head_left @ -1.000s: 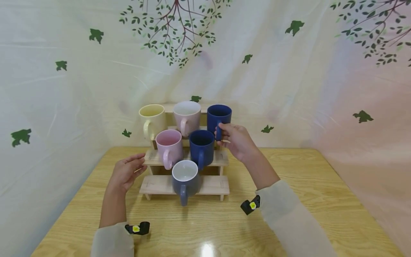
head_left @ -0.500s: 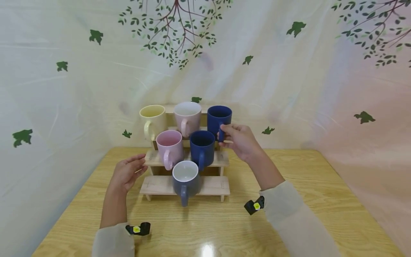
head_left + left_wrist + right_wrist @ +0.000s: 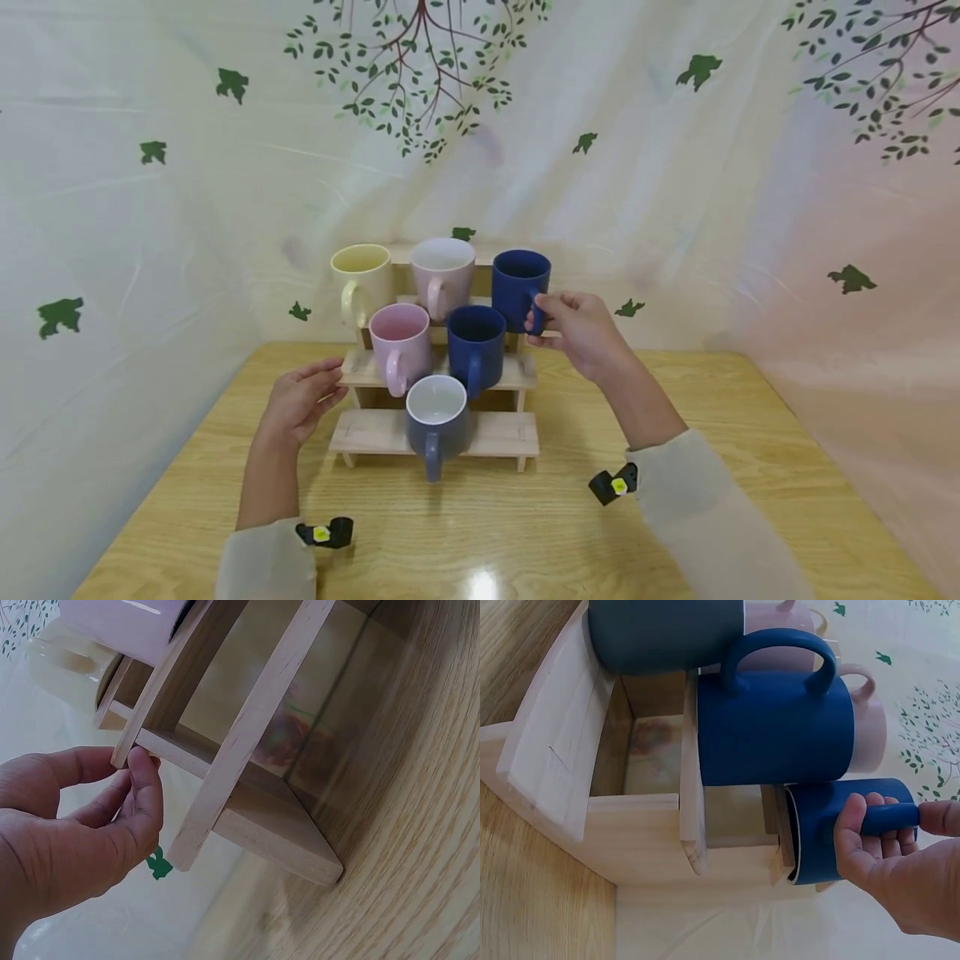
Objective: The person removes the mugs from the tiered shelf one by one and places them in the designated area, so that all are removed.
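Note:
My right hand point(image 3: 588, 333) grips the handle of a dark blue mug point(image 3: 517, 287) at the right end of the top tier of a wooden tiered rack point(image 3: 506, 432). In the right wrist view, fingers curl round that handle, and the base of the blue mug point(image 3: 817, 840) is right at the shelf board. With thumb and fingers, my left hand point(image 3: 300, 400) pinches the left end of the rack's middle board point(image 3: 124, 750). A yellow mug point(image 3: 371, 292) and a pale pink mug point(image 3: 453, 283) share the top tier.
On the middle tier stand a pink mug point(image 3: 408, 354) and another dark blue mug point(image 3: 480, 350). A grey-blue mug point(image 3: 442, 429) with a white inside sits on the bottom tier. The rack stands on a wooden table point(image 3: 637, 542) before a leaf-patterned cloth point(image 3: 637, 192).
My right hand has moved a little to the right, turning the top blue mug so its handle points further right. The left hand stays on the board's end.

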